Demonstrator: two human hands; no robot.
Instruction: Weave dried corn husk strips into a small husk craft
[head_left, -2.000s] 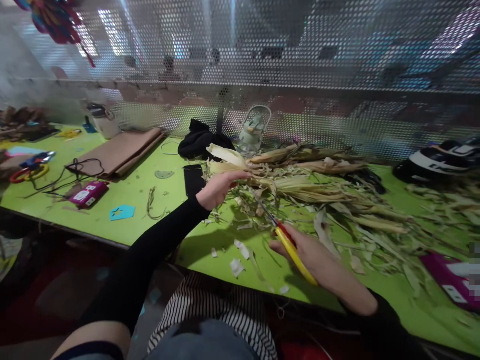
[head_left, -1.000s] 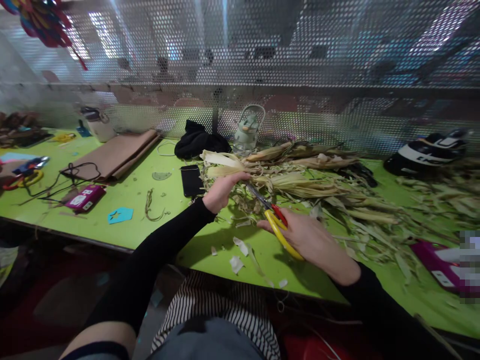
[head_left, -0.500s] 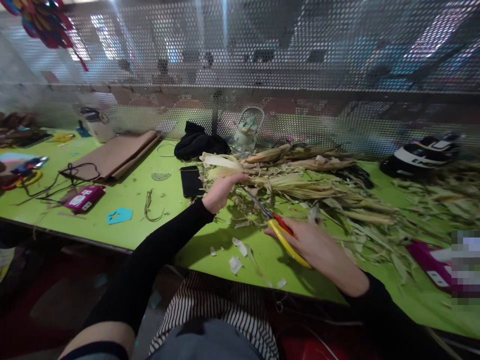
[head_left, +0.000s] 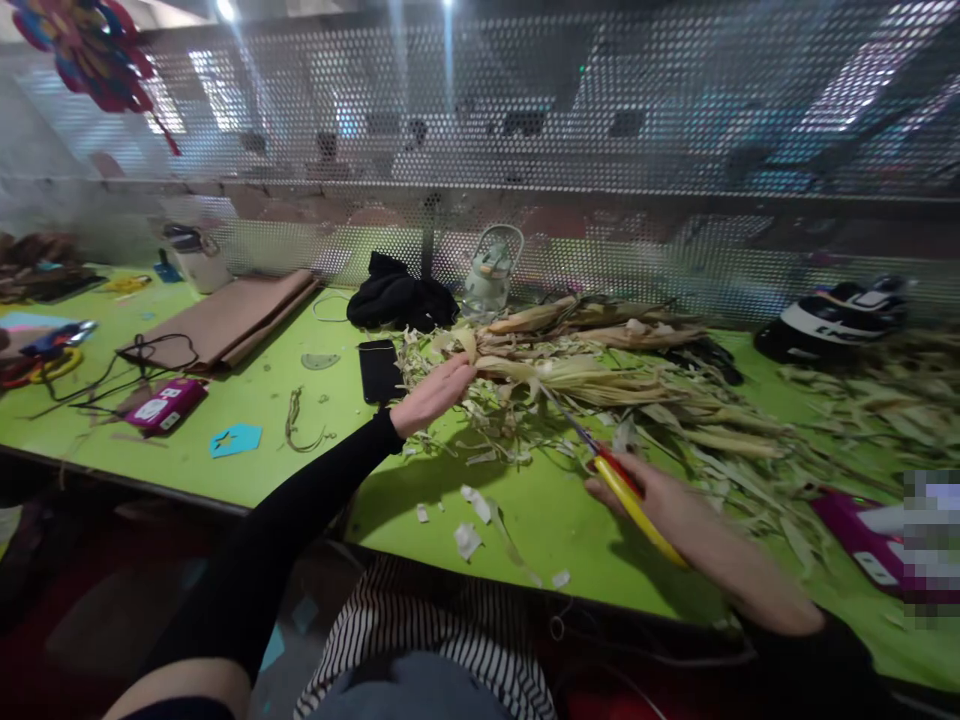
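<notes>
Green tabletop (head_left: 555,520) is carrying everything: the left hand's (head_left: 435,395) fingers (head_left: 461,372) are stretching out flat, touching the end of the corn husks (head_left: 600,380) without gripping. The right hand (head_left: 675,515) is clasping yellow-handled scissors (head_left: 622,490), blades pointing into the husks; a phone (head_left: 377,370) is lying beside the left wrist.
</notes>
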